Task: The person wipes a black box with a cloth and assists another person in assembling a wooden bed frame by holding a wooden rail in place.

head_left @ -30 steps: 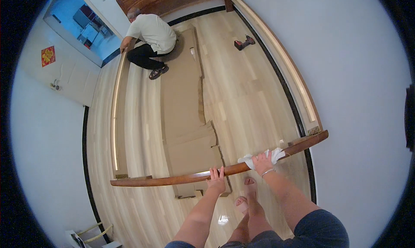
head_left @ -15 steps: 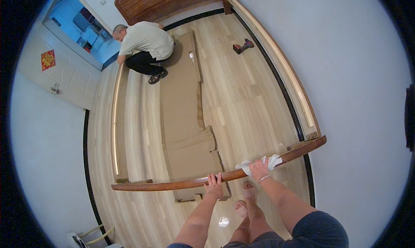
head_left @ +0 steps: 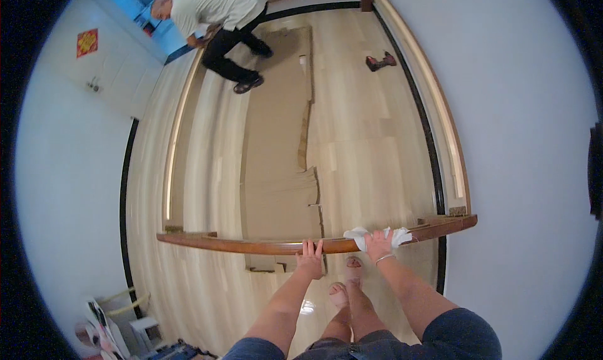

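Footboard [head_left: 245,245]: spanned the near ends of the left rail [head_left: 178,165] and right rail [head_left: 450,140].
Left hand [head_left: 309,259]: rested with fingers bent over the footboard; grip underneath could not be told.
Right hand [head_left: 380,245]: pinned a white cloth [head_left: 402,237] against the footboard with partly curled fingers.
Near corners: appeared joined or aligned; could not be confirmed as fastened.
Frame interior: held cardboard [head_left: 279,190]; apparently lacked slats.
Drill [head_left: 381,61]: lay on the floor, unheld.
Co-worker [head_left: 220,8]: bent beside the left rail's far end.
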A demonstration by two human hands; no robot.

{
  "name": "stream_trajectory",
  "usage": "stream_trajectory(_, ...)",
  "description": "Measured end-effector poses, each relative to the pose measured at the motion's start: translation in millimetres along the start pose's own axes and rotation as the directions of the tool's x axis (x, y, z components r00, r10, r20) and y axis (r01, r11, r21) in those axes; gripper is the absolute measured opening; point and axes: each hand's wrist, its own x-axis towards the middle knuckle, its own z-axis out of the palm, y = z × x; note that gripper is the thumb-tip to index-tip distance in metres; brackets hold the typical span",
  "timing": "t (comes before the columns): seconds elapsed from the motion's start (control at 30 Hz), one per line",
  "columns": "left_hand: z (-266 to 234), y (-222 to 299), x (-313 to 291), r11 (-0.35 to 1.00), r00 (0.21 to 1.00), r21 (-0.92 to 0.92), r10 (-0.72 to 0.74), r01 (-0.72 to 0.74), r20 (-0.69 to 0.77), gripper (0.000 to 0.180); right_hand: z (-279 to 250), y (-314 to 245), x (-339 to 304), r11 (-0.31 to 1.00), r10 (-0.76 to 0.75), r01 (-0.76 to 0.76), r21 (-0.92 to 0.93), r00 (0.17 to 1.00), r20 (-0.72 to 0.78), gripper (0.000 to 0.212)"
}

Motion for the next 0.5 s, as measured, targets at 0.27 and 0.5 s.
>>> stream_trajectory(0.27,5.2,-1.1,-3.7,0.999,0.997,-0.033,0.013,-0.016,-0.08,0.069,-12.8,3.6,1.7,0.999,-0.003,-0.006,0.045,0.979,0.202,0.052)
stream_trajectory(0.5,-5.7,-18.1,-11.9,0.988,0.984,-0.15,-0.006,-0.022,-0.179,0.057,-16.0,10.2,8.4,0.989,-0.115,0.137,-0.063,0.955,0.274,0.064)
